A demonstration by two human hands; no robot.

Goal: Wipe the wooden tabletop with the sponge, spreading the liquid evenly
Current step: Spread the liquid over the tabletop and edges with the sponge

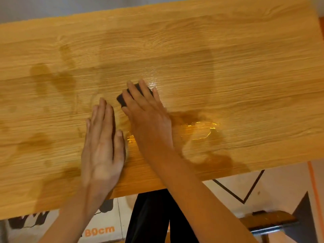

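While left hand (pixel 101 146) lies flat, right hand (pixel 147 111) presses sponge (pixel 121 98).

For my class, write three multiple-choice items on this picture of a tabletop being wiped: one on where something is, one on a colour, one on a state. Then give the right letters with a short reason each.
1. Where does the left hand lie?
A. Flat on the wooden tabletop, beside the right hand
B. On top of the sponge
C. Under the table

2. What colour is the sponge?
A. Bright yellow
B. Dark, near black
C. White

3. What state is the tabletop in next to the right hand?
A. Covered by a cloth
B. Dusted with powder
C. Wet, with a shiny liquid patch

Answers:
1 A: its fingers lie straight on the bare wood.
2 B: a dark block shows under the right hand's fingers.
3 C: glossy highlights and darker damp marks show there.
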